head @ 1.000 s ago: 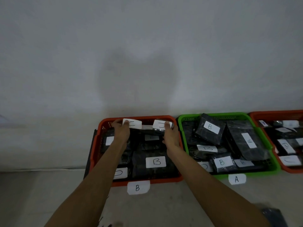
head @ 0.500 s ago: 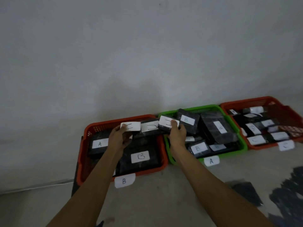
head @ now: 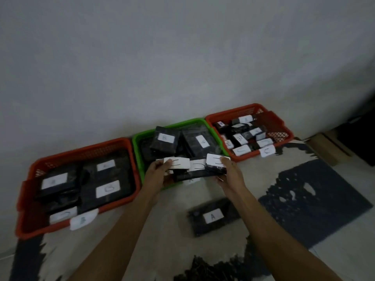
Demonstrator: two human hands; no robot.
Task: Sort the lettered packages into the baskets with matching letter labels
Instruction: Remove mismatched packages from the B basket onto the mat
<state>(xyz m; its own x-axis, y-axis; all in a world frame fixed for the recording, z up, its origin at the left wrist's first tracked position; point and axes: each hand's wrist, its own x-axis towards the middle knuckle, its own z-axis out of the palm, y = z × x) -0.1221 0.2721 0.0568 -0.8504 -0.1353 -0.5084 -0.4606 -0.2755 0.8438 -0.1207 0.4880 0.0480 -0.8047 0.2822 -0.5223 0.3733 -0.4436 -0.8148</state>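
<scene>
Black-wrapped packages marked C, three in a row with white labels facing up, were held between both hands over the front edge of the green basket, whose own label was hidden behind them. The left hand gripped the left end of the row, thumb on the first label; the right hand gripped the right end, fingers curled round the last package. Their matching home, the right red basket with its C label, stood near, just past the green one. Sorting looked far from done: the left red basket, tagged B, held an A package alongside a B, the green basket still held mixed packages, and a loose A package lay on the patterned rug.
</scene>
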